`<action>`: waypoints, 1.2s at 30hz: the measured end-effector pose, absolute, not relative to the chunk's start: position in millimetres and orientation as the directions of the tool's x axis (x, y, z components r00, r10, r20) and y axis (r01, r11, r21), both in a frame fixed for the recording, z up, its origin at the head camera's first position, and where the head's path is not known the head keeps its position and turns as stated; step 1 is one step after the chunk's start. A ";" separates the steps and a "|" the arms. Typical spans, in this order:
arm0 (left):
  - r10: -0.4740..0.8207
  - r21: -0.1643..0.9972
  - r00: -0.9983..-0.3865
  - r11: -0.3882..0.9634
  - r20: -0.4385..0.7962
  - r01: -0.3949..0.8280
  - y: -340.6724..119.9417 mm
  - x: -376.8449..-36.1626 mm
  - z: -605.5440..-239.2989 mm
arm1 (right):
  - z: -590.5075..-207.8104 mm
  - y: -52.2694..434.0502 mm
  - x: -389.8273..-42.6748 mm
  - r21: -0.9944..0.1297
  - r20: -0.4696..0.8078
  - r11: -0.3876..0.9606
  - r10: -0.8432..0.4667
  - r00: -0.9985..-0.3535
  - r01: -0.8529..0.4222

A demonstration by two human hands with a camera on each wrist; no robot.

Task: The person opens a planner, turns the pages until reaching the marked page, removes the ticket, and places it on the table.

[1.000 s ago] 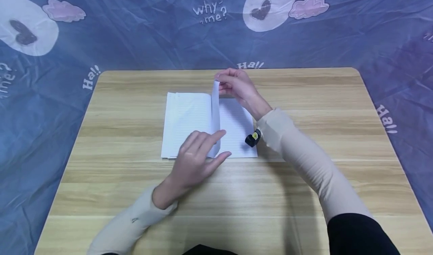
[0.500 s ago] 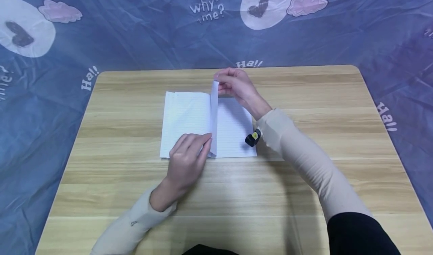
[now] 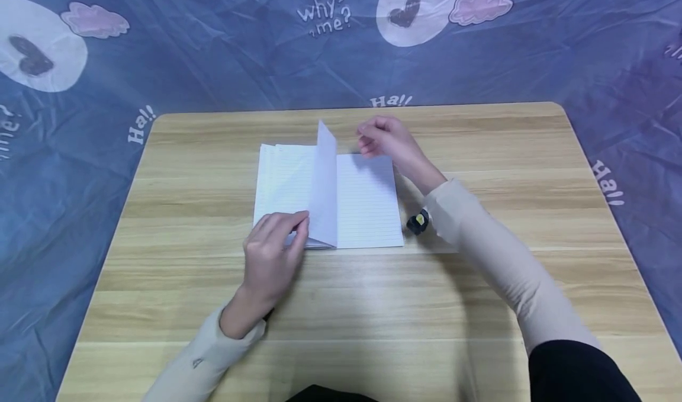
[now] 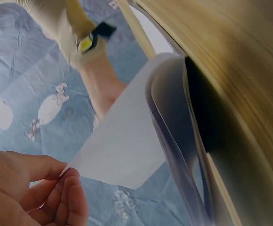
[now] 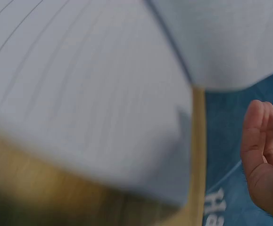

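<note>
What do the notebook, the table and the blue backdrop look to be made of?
Notebook: apparently matt white paper; its lifted page is thin and curves without shine.
Table: wood or wood-look laminate, faintly glossy; pale grain and soft sheen show.
Blue backdrop: probably printed fabric or plastic sheeting; it creases, but I can't tell which.

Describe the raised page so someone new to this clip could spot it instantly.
On the wooden table lies an open notebook. The raised page stands up from its middle, one corner pinched by the left hand. Unlike the lined page lying flat to its right, it sticks up.
</note>
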State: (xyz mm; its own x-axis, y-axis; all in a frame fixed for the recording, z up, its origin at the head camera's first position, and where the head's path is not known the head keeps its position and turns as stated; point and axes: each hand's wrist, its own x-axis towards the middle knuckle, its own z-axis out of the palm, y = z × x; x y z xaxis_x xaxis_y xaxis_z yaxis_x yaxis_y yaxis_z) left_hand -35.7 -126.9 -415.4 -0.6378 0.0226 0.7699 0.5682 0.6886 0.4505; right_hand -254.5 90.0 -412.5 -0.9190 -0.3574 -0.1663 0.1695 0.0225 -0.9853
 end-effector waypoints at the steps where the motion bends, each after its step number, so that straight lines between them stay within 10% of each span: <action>1: 0.010 0.459 -0.643 0.692 0.766 0.557 -129.7 -35.1 -415.8 | -416.2 95.8 -254.6 -0.987 -0.160 0.081 -0.360 -0.919 0.140; 11: -0.104 0.609 -0.789 0.699 0.605 0.375 -168.3 -25.6 -428.1 | -437.8 141.2 -257.2 -0.690 -0.030 0.682 -0.364 -0.931 -0.245; 36: 0.011 0.523 -0.999 0.852 0.039 0.030 -188.8 -42.6 -444.3 | -449.3 147.8 -254.9 -0.504 0.107 0.731 -0.475 -0.873 -0.460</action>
